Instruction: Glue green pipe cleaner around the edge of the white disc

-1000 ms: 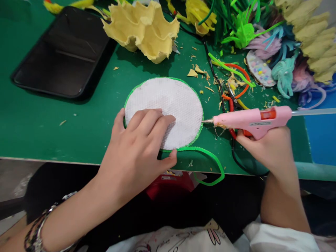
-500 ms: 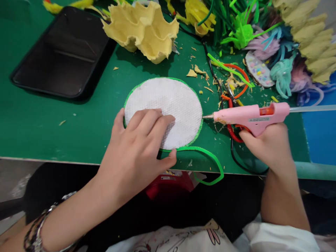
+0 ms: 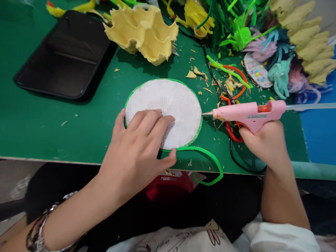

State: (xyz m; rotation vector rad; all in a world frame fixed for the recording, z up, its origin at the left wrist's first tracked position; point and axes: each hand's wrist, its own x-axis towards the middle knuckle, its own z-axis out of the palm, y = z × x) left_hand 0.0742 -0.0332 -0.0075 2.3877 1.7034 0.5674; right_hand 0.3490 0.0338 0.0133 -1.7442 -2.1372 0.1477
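On a green surface (image 3: 65, 136), a white oval disc (image 3: 168, 94) lies beneath the left hand (image 3: 136, 140), whose grip is loosely spread and flat, seemingly pinning the disc steady. The right hand's (image 3: 267, 141) grip is wrapped round a pink hot glue gun (image 3: 241, 112), levelled so the nozzle meets the green-edged rim. A loose green strip (image 3: 207, 152) loops past the surface's edge. The disc's lower left is covered; any fresh glue is indiscernible.
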